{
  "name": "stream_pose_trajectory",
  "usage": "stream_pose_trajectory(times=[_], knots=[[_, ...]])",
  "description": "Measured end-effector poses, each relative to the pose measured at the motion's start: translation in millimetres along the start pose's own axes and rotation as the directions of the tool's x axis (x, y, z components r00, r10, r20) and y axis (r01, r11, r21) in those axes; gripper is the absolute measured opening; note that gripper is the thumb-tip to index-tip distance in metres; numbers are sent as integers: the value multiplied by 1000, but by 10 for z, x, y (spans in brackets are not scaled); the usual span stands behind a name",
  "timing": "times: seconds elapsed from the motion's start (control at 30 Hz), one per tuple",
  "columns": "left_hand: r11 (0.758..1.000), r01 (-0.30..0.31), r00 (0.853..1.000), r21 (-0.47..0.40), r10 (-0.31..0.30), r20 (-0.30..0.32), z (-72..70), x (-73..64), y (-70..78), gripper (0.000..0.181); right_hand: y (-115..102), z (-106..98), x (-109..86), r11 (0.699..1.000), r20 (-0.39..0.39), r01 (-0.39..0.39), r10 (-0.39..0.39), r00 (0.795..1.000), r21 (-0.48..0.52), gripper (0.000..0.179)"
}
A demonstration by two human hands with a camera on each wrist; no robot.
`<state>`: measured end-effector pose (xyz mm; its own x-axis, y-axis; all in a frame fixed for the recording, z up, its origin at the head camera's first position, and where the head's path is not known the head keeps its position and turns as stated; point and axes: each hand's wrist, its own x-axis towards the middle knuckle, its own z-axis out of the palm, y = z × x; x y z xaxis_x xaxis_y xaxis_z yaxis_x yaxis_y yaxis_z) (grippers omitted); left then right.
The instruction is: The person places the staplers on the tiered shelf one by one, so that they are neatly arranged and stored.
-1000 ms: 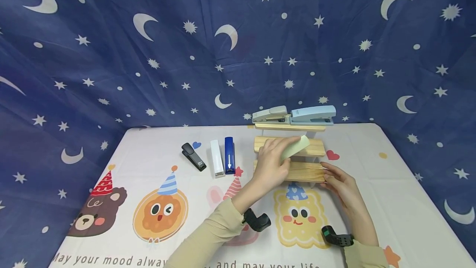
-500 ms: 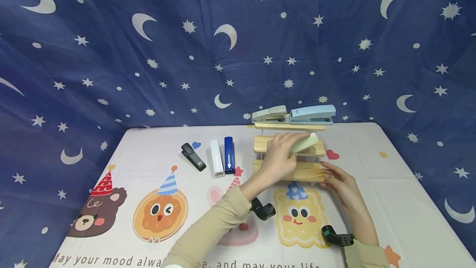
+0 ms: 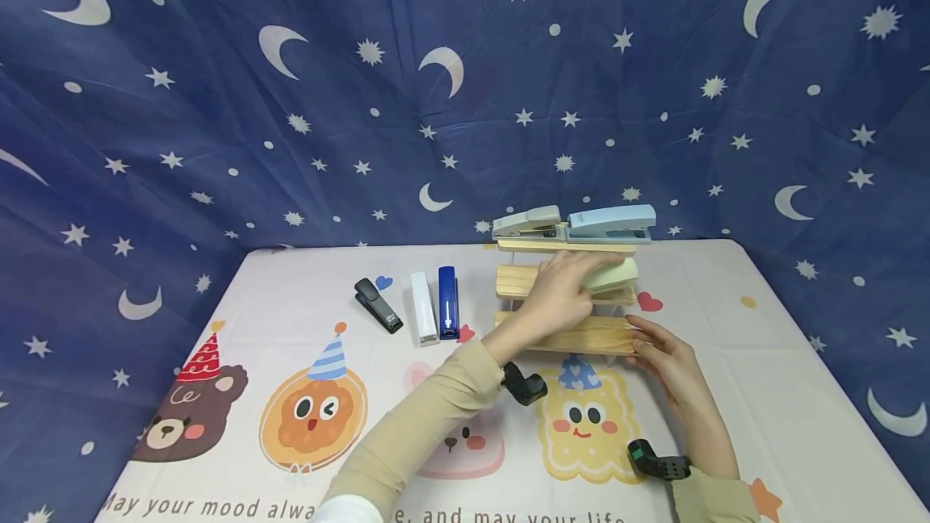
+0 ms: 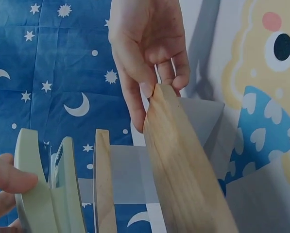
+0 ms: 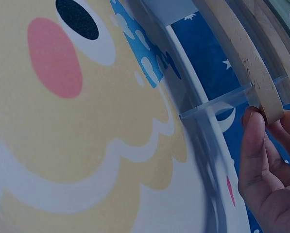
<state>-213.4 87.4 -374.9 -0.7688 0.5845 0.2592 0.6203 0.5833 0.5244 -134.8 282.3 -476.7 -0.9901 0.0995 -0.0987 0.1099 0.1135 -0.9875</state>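
Observation:
In the head view my left hand grips a pale green stapler at the right part of the rack's middle wooden board. The left wrist view shows a narrow gap between this stapler and that board. My right hand pinches the right end of the lowest board between thumb and fingers. Along the top board lie a grey stapler and a light blue stapler. Part of the middle board is hidden behind my left hand.
Left of the rack, a black stapler, a white stapler and a blue stapler lie on the printed tablecloth. Clear side panels join the boards. A starry blue curtain hangs behind.
My left hand has carried the pale green stapler rightward along the middle board, and the stapler has turned closer to level with it. My right hand stays at the lowest board.

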Motion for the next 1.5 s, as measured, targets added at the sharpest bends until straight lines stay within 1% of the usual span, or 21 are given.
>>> stream_pose_trajectory(times=[0.1,0.37,0.57,0.77,0.93,1.07,1.37,1.5], knots=[[1000,-20,1000,16,20,23,7,58,0,72,3,-2,-2,1000,2,0,0,1000,8,50],[998,-47,995,31,44,86,33,183,-19,73,-5,-4,-6,1000,6,-1,1,1000,4,50],[997,-63,990,38,57,131,48,245,-25,70,-15,-1,-13,1000,9,-4,4,1000,24,50],[996,-75,985,49,66,160,55,290,-35,68,-12,0,-6,1000,6,-7,7,1000,0,50],[993,-102,982,55,91,167,71,329,-55,66,-2,0,-6,1000,9,-8,8,1000,17,50],[992,-111,981,51,101,167,86,350,-75,65,3,-1,-2,1000,12,-10,10,1000,18,50],[990,-118,984,72,106,146,98,359,-75,64,-1,1,-2,1000,5,-14,14,1000,8,50],[991,-111,986,74,100,134,106,351,-73,63,-6,0,-1,1000,2,-17,17,1000,-1,50]])
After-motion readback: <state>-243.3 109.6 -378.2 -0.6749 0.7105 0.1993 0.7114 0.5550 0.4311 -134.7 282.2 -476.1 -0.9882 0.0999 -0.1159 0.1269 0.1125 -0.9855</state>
